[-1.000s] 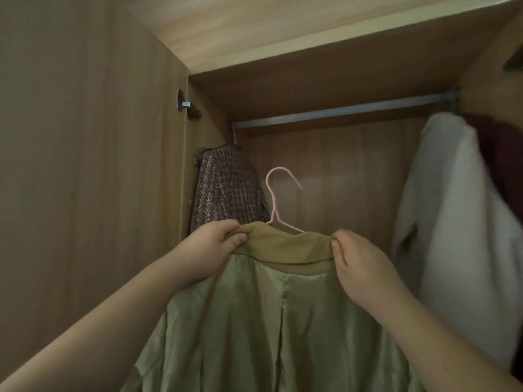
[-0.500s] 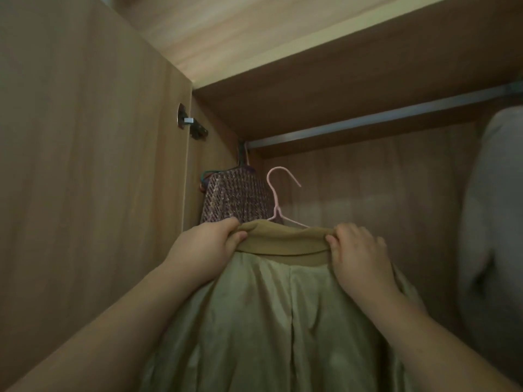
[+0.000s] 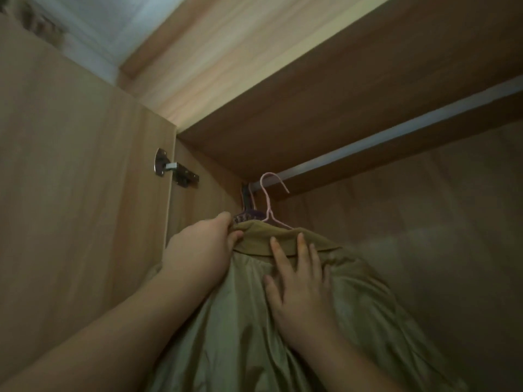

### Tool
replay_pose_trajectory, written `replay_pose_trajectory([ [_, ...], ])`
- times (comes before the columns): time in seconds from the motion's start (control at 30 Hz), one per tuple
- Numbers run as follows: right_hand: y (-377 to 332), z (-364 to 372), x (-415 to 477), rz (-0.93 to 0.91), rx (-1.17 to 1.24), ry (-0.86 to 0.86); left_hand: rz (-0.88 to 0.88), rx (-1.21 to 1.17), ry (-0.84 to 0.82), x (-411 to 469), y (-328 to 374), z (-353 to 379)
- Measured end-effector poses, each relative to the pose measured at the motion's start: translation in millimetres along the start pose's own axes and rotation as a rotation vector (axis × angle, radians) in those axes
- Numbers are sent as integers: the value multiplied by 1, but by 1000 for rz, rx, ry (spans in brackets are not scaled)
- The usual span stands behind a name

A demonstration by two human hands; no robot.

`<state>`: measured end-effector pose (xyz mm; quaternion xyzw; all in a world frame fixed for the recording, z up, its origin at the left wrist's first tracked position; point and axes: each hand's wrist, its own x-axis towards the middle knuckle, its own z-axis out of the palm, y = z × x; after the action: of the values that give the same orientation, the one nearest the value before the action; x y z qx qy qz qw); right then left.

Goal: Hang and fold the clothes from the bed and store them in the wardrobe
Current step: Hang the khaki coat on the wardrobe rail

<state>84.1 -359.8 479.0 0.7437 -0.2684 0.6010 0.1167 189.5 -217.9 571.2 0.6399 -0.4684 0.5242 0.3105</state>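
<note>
**Q:** What does the head camera take in of the room?

**A:** A dim wooden wardrobe (image 3: 424, 210), seen from below. Its open door (image 3: 70, 193) fills the left, with a metal hinge (image 3: 172, 171) at the door's inner edge and a strip of pale ceiling (image 3: 93, 29) above. A metal rail (image 3: 396, 131) runs under the wardrobe's top panel (image 3: 339, 89).

**Q:** And the garment?

**A:** An olive jacket (image 3: 362, 292) on a pink hanger (image 3: 268, 199) is held up at the rail's left end. The left hand (image 3: 203, 250) pinches the collar, fingers curled onto the cloth. The right hand (image 3: 300, 287) lies flat on the glossy lining, fingers straight and spread.

**Q:** What is hard to make out?

**A:** Whether the hook sits over the rail cannot be told. A purplish garment (image 3: 252, 217) behind the collar is mostly hidden in the wardrobe's upper left corner. The jacket's lower part is cut off at the bottom edge, and the wardrobe's right side is lost in shadow.
</note>
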Motion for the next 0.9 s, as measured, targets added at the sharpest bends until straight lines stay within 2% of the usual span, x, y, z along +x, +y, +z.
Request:
replay_pose_trajectory([
  [0.13, 14, 36, 50, -52, 68, 27, 3, 131, 32, 47, 8, 12],
  [0.53, 52, 118, 190, -182, 208, 39, -98, 290, 56, 153, 12, 78],
  [0.73, 67, 156, 190, -143, 275, -97, -173, 241, -110, 156, 19, 115],
  [0.9, 85, 163, 167, -148, 283, -123, -170, 261, -142, 134, 25, 126],
])
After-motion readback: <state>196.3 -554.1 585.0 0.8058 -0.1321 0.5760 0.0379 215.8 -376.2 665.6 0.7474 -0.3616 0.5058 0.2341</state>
